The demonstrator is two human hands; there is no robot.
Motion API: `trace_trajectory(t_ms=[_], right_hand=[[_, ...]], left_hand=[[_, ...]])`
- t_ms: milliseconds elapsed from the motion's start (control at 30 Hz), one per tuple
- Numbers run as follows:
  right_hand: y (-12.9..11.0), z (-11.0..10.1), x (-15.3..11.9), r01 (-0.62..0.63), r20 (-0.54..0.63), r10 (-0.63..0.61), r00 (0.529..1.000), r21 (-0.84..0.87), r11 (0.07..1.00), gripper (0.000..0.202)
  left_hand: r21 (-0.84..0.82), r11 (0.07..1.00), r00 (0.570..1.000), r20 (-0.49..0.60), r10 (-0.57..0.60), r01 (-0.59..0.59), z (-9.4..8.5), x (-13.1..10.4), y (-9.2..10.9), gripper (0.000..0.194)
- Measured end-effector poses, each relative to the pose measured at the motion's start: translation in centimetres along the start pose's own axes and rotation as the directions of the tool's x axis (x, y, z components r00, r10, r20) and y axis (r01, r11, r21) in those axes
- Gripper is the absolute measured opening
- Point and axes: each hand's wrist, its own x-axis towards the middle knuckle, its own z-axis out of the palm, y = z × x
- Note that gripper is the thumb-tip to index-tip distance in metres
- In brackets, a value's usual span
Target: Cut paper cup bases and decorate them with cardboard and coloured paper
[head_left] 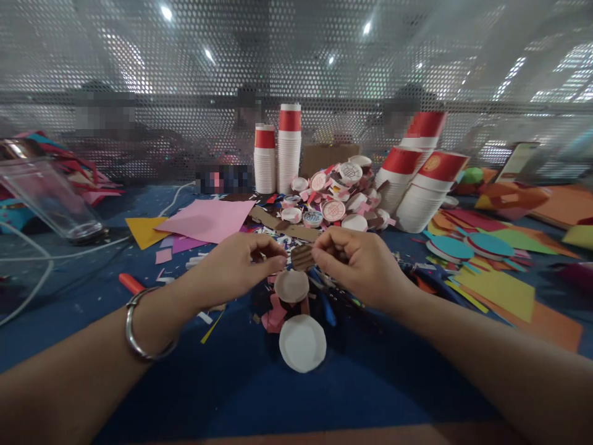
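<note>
The right hand [365, 264] pinches stripy brown cardboard [302, 256]; the left hand [227, 266] has fingers [271, 267] apart. Round white disc [302, 343], six o'clock.

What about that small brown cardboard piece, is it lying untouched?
No, the right hand pinches the brown cardboard piece at its edge.

We see blue counter [213, 402], brownish strip [324, 435] along near edge. Beyond far edge, we face grey perforated panel [185, 77], small white lights [167, 12] showing across it, brighter patches [509, 79] above far right corner; whether windows, we cannot tell.
</note>
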Motion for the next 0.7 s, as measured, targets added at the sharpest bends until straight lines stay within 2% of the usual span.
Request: trace_trajectory(t_ms=[67, 133, 367, 700], right_hand=[[0.1, -0.1, -0.1, -0.002, -0.007, 0.002, 1.0, 0.0, 1.0, 0.014], [0.1, -0.1, -0.2, -0.004, -0.008, 0.004, 1.0, 0.001, 1.0, 0.014], [0.2, -0.1, -0.1, -0.02, 0.003, 0.02, 1.0, -0.026, 0.999, 0.014], [0.6, -0.3, 0.1, -0.047, -0.027, 0.044, 0.999, -0.094, 0.994, 0.015]], left_hand=[[0.145, 0.989, 0.999, 0.01, -0.033, 0.031, -0.1, 0.1, -0.4, 0.021], [0.216, 0.976, 0.999, 0.013, -0.043, 0.04, 0.2, 0.1, -0.7, 0.019], [0.294, 0.955, 0.999, 0.032, 0.033, -0.041, 1.0, 0.0, -1.6, 0.012], [0.402, 0.915, 0.99, -0.138, 0.031, 0.027, -0.3, -0.1, -1.1, 0.016]])
